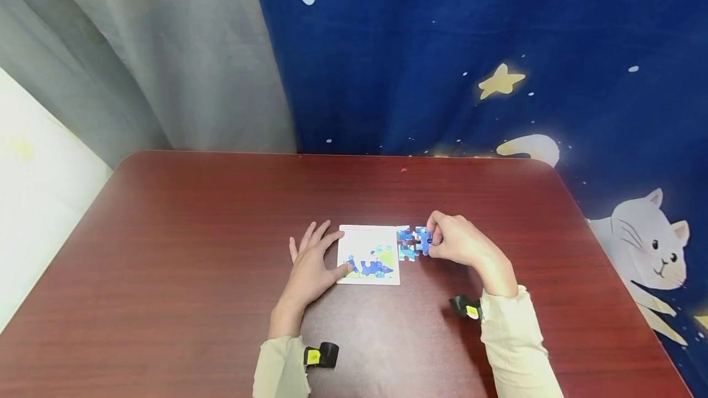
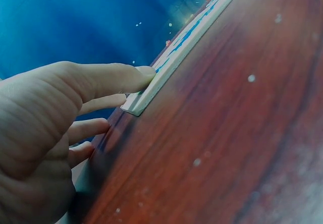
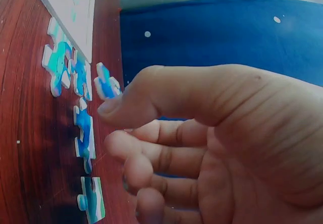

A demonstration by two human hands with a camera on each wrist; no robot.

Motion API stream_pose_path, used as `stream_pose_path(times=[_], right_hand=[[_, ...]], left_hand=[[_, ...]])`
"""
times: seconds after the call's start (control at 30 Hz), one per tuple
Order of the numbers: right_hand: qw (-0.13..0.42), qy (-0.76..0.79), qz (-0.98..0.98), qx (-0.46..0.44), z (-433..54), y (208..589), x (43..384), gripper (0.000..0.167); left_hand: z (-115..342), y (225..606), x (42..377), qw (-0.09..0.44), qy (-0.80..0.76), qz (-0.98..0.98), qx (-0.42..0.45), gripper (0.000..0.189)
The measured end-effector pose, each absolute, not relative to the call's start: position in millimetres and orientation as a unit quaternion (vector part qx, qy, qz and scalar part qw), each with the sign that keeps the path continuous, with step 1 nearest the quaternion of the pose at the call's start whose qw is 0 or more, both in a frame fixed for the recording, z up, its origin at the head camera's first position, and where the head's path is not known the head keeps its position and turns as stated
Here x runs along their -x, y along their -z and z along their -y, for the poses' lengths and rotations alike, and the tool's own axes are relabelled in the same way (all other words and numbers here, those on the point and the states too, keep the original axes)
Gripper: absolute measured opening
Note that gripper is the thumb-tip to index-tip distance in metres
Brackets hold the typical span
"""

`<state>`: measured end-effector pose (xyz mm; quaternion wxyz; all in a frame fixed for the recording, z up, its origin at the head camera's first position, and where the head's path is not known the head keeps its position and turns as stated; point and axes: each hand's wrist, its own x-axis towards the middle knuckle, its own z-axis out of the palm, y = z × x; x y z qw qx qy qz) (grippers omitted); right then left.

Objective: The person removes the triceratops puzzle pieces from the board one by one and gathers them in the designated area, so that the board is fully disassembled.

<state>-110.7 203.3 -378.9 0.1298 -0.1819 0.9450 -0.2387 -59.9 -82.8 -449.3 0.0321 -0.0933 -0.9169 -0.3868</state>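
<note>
A white-framed jigsaw board [image 1: 359, 238] lies flat, with a partly assembled blue and green picture along its lower and right parts. My left hand [image 1: 311, 272] rests at its left side with fingers spread. The thumb [image 2: 121, 77] presses on the near left corner of the frame, and the index fingertip touches the far left edge. Right of the board, my right hand [image 1: 461, 241] pinches a blue puzzle piece [image 3: 105, 85] between thumb and index finger. The remaining fingers of that hand are curled in the right wrist view.
Several loose puzzle pieces [image 1: 408, 253] lie against the board's right edge; one piece [image 3: 92, 199] sits farther along in the right wrist view. The brown table [image 1: 193, 250] reaches back to a blue starry curtain [image 1: 387, 78] and a grey curtain [image 1: 210, 66].
</note>
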Motion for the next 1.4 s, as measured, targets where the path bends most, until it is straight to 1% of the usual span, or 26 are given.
stream_pose_path(times=[0.23,0.4,1.4], right_hand=[[0.166,0.216,-0.949,0.159,-206.4,379.9,110.3,0.029],[0.182,0.209,-0.949,0.152,-207.4,382.4,110.2,0.03],[0.178,0.188,-0.952,0.162,-204.5,389.1,111.4,0.028]], left_hand=[[82.6,448.8,60.5,0.031,0.388,0.916,0.094,0.06],[82.0,449.9,61.0,0.031,0.388,0.916,0.095,0.06],[82.5,449.3,60.8,0.03,0.39,0.916,0.091,0.06]])
